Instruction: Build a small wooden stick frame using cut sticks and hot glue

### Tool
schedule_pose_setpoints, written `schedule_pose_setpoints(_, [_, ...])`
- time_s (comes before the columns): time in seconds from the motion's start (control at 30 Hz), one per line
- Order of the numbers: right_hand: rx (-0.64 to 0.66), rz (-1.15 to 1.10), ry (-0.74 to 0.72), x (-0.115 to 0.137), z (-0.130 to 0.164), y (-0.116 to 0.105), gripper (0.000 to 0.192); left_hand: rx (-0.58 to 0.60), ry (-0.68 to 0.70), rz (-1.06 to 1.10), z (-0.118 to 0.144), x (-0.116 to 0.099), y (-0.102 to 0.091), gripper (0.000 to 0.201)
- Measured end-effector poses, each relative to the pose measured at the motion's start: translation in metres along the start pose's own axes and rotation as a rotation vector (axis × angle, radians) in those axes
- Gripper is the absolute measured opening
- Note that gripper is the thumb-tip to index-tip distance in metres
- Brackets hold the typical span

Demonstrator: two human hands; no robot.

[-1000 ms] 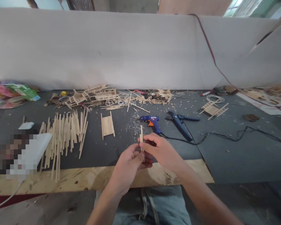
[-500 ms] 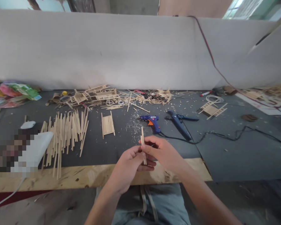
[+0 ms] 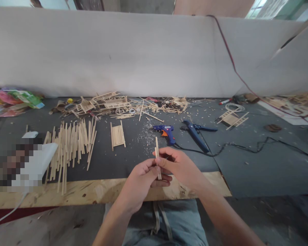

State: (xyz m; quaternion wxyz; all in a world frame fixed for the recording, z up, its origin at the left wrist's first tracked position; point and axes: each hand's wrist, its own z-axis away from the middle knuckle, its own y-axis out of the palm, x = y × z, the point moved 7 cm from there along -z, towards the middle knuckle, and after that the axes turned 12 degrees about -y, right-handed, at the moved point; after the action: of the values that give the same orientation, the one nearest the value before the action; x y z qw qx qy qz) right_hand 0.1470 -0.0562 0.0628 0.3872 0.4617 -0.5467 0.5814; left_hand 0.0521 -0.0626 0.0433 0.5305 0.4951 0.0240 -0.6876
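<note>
My left hand (image 3: 140, 182) and my right hand (image 3: 179, 167) meet over the near edge of the table, both pinching a thin pale wooden stick (image 3: 157, 150) that stands nearly upright between the fingertips. Its lower end shows below the fingers. Just beyond the hands lies a blue hot-glue gun (image 3: 165, 132) with an orange trigger, and to its right a pair of blue-handled cutters (image 3: 196, 134). A small panel of glued sticks (image 3: 117, 135) lies flat to the left of the glue gun.
A spread of loose sticks (image 3: 72, 145) lies at the left, by a white device (image 3: 36, 164). Stick models and scraps (image 3: 110, 104) pile along the grey back wall. A black cord (image 3: 246, 148) crosses the dark mat; another small frame (image 3: 232, 119) sits at right.
The stick has slid lower in my fingers, its bottom end now showing below them. Both hands stay in nearly the same place.
</note>
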Motion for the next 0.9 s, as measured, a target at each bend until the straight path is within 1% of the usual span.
schedule_pose_setpoints(0.3, [0.002,0.017,0.0,0.0,0.001,0.0,0.02,-0.002,-0.002,-0.024,-0.001,0.002,-0.001,0.018])
schedule_pose_setpoints(0.47, [0.008,0.016,0.029,-0.004,-0.001,0.003,0.021,-0.011,-0.006,-0.02,-0.006,0.004,-0.004,0.019])
schedule_pose_setpoints(0.57, [-0.046,0.053,0.035,-0.006,-0.002,-0.005,0.022,-0.032,-0.001,-0.022,-0.013,0.007,-0.009,0.02])
schedule_pose_setpoints(0.63, [-0.116,0.095,0.053,-0.01,-0.001,-0.019,0.025,-0.07,-0.011,-0.025,-0.017,0.01,-0.014,0.02])
schedule_pose_setpoints(0.73, [-0.239,0.158,0.073,-0.02,-0.001,-0.054,0.03,-0.125,-0.025,-0.034,-0.023,0.012,-0.021,0.019])
schedule_pose_setpoints(0.8, [-0.353,0.224,0.079,-0.03,-0.002,-0.087,0.035,-0.138,-0.028,-0.053,-0.025,0.011,-0.024,0.019])
schedule_pose_setpoints(0.9, [-0.53,0.401,0.097,-0.052,-0.005,-0.145,0.04,-0.15,-0.035,-0.102,-0.028,0.008,-0.027,0.017])
